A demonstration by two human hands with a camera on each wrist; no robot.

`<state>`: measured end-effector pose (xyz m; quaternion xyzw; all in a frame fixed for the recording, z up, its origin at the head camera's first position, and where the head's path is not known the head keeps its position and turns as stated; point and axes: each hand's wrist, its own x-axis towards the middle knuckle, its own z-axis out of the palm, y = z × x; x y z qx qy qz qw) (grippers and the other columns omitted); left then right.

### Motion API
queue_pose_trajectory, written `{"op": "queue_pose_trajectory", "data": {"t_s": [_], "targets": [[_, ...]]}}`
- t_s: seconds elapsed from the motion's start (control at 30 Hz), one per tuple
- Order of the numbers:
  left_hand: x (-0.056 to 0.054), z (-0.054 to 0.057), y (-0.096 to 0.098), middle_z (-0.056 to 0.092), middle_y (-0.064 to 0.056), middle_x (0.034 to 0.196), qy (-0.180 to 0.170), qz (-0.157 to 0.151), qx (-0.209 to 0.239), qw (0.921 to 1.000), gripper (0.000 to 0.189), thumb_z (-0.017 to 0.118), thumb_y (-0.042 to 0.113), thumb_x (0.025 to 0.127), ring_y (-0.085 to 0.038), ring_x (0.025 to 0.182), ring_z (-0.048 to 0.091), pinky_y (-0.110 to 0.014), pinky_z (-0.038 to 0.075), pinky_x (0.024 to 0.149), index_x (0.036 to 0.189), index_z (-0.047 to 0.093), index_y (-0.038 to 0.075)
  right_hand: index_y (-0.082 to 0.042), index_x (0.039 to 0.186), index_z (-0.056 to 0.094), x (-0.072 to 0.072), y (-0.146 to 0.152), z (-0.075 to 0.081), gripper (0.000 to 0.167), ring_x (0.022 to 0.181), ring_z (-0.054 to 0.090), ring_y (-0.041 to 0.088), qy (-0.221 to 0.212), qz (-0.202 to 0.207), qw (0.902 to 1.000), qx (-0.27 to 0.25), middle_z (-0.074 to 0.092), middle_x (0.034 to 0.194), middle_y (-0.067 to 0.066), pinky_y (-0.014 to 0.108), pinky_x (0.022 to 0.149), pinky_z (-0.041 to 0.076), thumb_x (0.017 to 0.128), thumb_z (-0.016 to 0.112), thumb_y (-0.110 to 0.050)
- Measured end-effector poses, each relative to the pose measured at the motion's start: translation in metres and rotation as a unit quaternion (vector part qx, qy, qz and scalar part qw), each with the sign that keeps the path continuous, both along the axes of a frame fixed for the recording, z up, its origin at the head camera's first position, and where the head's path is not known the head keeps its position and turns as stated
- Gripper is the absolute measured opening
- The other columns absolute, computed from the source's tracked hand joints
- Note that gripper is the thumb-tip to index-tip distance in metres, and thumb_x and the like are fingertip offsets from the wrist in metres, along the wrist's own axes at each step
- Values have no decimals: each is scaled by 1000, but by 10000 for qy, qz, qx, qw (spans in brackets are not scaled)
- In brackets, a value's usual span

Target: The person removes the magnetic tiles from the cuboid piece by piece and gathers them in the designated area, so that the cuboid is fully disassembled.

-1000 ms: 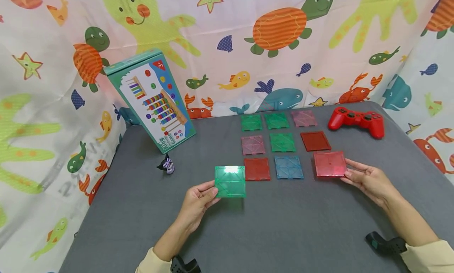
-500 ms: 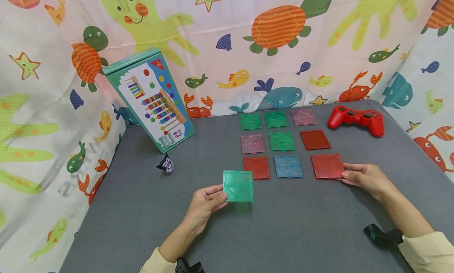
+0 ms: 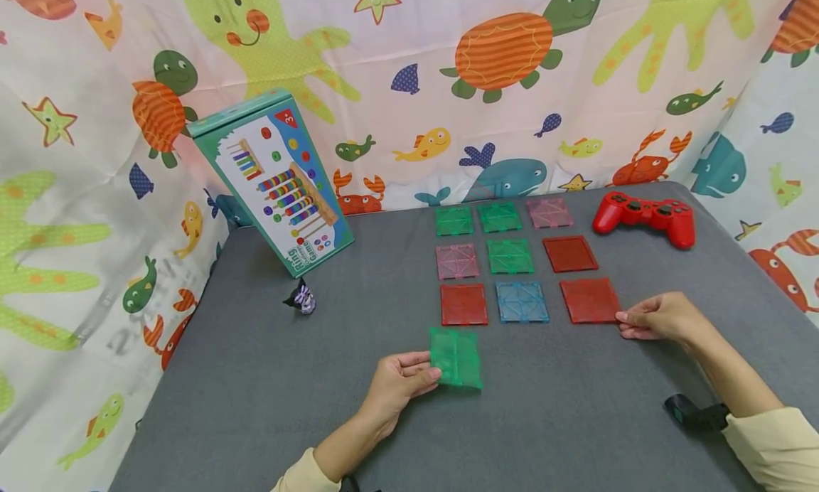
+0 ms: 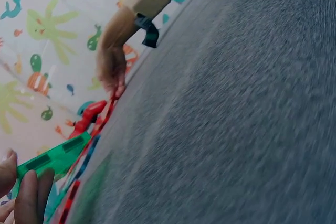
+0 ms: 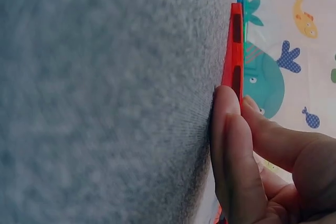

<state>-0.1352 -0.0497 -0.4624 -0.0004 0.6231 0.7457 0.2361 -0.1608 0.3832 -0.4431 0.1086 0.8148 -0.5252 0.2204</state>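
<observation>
My left hand [image 3: 402, 385] pinches a green square magnetic tile [image 3: 456, 358] by its left edge, thumb on top. The tile is tilted and raised over the grey cloth, in front of the laid-out tiles; in the left wrist view the green tile [image 4: 55, 158] shows its edge with dark magnets. My right hand [image 3: 659, 318] pinches the right edge of a red square magnetic tile [image 3: 590, 300] at the front right of the rows. That red tile [image 5: 236, 51] lies flat against the cloth in the right wrist view, fingers and thumb at its edge.
Beside the held red tile lie a blue tile [image 3: 522, 302] and another red tile [image 3: 463, 305]. Green, pink and red tiles form two rows behind. A red game controller [image 3: 643, 218] sits back right, a boxed toy [image 3: 275, 183] back left, with a small purple-black figurine [image 3: 301, 298] before it.
My left hand has carried the green tile rightward and nearer to me, tilting it. My right hand has lowered the red tile onto the cloth beside the blue one.
</observation>
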Motion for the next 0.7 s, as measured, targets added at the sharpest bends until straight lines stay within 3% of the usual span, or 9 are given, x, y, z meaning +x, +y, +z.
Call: {"op": "queue_pose_trajectory", "data": {"t_s": [0.33, 0.5, 0.6, 0.7], "targets": [[7, -12, 11, 68, -17, 96, 88, -52, -8, 9999, 47, 68, 1, 80, -5, 77, 65, -25, 54, 73, 117, 48, -20, 13, 100, 62, -1, -2, -1, 36, 67, 67, 9, -77, 23, 9994, 348, 70, 75, 2, 25, 61, 54, 84, 67, -20], [9, -14, 13, 64, -25, 106, 279, -96, -176, 9994, 40, 60, 6, 88, -8, 87, 64, -23, 53, 75, 119, 50, -18, 13, 100, 62, -2, -3, 1, 35, 66, 67, 8, -134, -5, 9994, 325, 70, 74, 1, 24, 62, 54, 86, 64, -20], [8, -14, 12, 62, -28, 108, 644, -233, -460, 9966, 36, 54, 6, 91, -18, 91, 65, -23, 53, 74, 118, 51, -17, 13, 100, 62, -2, -4, 2, 36, 66, 67, 8, -144, -31, 9993, 344, 70, 74, 2, 24, 61, 54, 86, 64, -20], [5, -11, 8, 64, -29, 100, 1083, -390, -849, 9897, 33, 57, 5, 89, -29, 83, 68, -24, 54, 69, 113, 55, -17, 12, 99, 63, 0, -4, 2, 36, 65, 67, 9, -127, -36, 9989, 453, 70, 74, 2, 24, 60, 54, 85, 66, -21]]}}
